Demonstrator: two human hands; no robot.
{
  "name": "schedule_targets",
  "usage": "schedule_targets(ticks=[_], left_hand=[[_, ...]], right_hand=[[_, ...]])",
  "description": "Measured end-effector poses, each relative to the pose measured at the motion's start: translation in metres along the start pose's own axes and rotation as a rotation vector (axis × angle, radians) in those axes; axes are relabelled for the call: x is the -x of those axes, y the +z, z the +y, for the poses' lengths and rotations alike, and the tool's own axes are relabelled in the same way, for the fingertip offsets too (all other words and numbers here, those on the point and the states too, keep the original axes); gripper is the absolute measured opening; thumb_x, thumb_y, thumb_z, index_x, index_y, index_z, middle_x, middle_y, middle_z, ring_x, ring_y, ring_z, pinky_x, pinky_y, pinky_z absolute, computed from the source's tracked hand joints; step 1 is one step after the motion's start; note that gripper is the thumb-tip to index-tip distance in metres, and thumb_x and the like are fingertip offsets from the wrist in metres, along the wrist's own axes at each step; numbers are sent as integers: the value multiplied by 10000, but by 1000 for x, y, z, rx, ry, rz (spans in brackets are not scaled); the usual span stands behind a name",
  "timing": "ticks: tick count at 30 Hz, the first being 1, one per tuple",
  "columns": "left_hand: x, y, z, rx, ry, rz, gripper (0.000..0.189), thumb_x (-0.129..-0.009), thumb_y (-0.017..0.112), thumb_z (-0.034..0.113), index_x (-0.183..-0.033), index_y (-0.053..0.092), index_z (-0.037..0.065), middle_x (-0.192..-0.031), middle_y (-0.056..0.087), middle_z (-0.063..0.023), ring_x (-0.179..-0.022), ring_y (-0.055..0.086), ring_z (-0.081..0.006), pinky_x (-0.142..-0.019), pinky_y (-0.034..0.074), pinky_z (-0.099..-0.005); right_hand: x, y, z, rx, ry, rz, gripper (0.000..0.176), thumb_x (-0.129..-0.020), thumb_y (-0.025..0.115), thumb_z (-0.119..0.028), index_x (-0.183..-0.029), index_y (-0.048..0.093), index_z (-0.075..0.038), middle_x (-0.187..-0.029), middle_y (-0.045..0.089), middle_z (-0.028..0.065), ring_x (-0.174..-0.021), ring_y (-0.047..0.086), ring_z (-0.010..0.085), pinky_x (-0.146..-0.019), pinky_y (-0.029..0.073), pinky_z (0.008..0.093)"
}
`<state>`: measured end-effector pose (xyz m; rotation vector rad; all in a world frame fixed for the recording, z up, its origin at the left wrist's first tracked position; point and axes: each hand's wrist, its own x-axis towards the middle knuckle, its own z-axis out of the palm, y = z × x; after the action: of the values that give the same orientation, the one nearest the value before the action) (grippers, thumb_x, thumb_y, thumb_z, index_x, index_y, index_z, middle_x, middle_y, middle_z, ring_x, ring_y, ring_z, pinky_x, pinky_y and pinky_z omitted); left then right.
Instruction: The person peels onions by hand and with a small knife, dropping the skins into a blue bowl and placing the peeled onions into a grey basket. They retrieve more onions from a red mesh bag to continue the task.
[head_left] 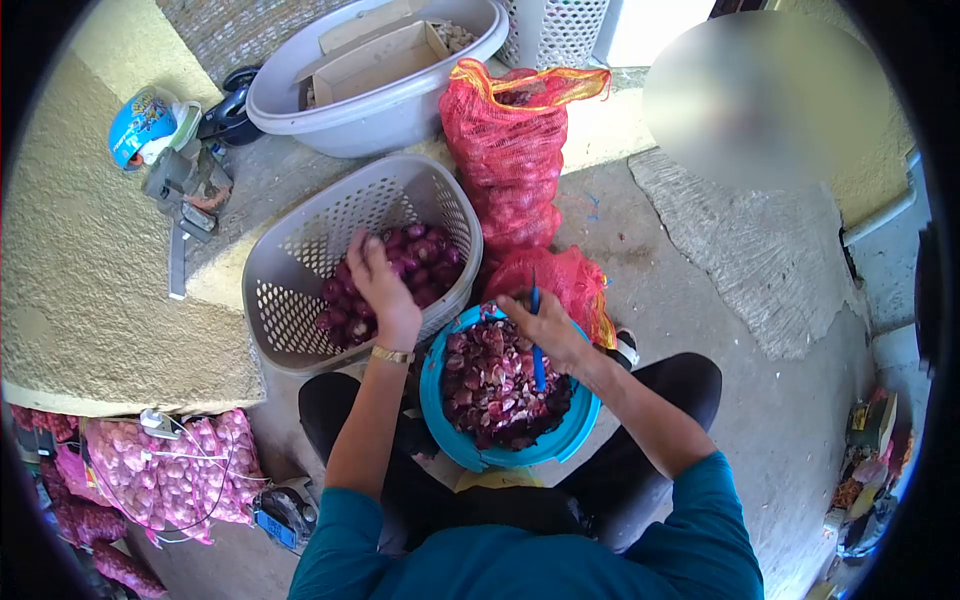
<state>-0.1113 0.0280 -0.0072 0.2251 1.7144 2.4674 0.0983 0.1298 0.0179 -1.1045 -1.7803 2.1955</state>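
Sleeves: teal fabric sleeves lie lowest in the view, above black trousers.
Bowl: round blue plastic bowl rests between the knees and is full of dark purple-red shallot skins.
Right hand: right hand is closed around a thin blue-handled knife, which it holds nearly upright over the bowl. The blade does not show clearly.
Left hand: left hand, with a gold bracelet on the wrist, is inside the grey perforated plastic basket. Its fingers are bent down on the purple unpeeled shallots; I cannot tell whether they grip one.
Basket: it leans toward the person, just behind the bowl, with the shallots heaped at its lower right side.
Floor, left: clear plastic bag of pale peeled shallots.
Sacks: tall red mesh sack stands behind the basket, and a smaller red mesh sack is just beside the bowl.
Far: grey plastic basin contains a brown cardboard box.
Risk: in my judgement the knife is near the left forearm, so a careless move could cut skin. The leaning basket could also slide and spill shallots, and the full bowl could tip from the lap.
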Motion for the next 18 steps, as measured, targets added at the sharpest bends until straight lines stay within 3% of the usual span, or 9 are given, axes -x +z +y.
schedule_targets(ticks=[2,4,6,7,8,9,11,13,18], left_hand=[[-8,53,17,-235,313,-226,301,-998,553,193,-1230,556,1,-1179,572,-92,-1109,529,-175,-1016,400,-328],[-34,116,20,-463,778,-374,257,-968,551,135,-1180,572,-8,-1143,582,-165,-1102,544,-304,-1005,403,-412],[-53,177,29,-601,847,-680,263,-943,498,40,-1195,557,-7,-1164,577,-211,-1162,509,-376,-1044,379,-452],[-64,202,29,-628,913,-798,257,-937,461,0,-1175,558,-7,-1163,574,-231,-1170,495,-386,-1055,376,-449],[-78,223,25,-697,1112,-831,262,-938,445,14,-1165,575,-1,-1141,615,-227,-1130,556,-404,-1012,435,-464],[-93,238,13,-691,1125,-839,262,-938,445,14,-1165,575,-1,-1141,615,-227,-1130,556,-404,-1012,435,-464],[-120,266,-14,-1294,640,-798,284,-933,465,64,-1158,631,19,-1160,660,-196,-1113,620,-380,-966,490,-473],[-134,275,-22,-1602,474,-845,294,-924,495,127,-1132,685,44,-1187,677,-164,-1111,651,-339,-940,520,-471],[-135,262,-53,-1808,566,-1012,319,-900,511,143,-1132,714,59,-1222,671,-147,-1149,643,-293,-962,507,-433]], right_hand=[[-5,3,32,-89,-38,5,368,-910,707,-261,-1083,577,36,-799,631,46,-740,582,121,-629,470,283],[3,7,47,-91,9,62,311,-914,690,-242,-1051,572,11,-798,616,37,-720,575,127,-614,471,286],[5,0,61,3,81,118,266,-922,674,-223,-1036,574,-4,-805,609,31,-695,567,128,-600,469,284],[-6,-12,83,-98,207,-139,329,-937,656,-213,-1146,527,6,-959,627,72,-816,611,147,-702,516,298],[-11,-18,97,-201,330,-395,407,-952,637,-204,-1256,480,16,-1114,644,113,-938,655,166,-805,563,311],[-8,-14,101,-206,317,-389,407,-952,637,-204,-1256,480,16,-1114,644,113,-938,655,166,-805,563,311],[-8,-7,98,-385,388,-304,235,-965,613,-184,-1132,558,-28,-952,611,30,-806,565,110,-698,483,272],[-6,-5,88,-485,301,-289,237,-977,604,-196,-1141,551,-33,-963,613,33,-818,570,109,-702,493,280],[2,-11,53,-605,284,-238,300,-1003,586,-292,-1162,525,-45,-962,614,62,-817,593,137,-716,541,313]])
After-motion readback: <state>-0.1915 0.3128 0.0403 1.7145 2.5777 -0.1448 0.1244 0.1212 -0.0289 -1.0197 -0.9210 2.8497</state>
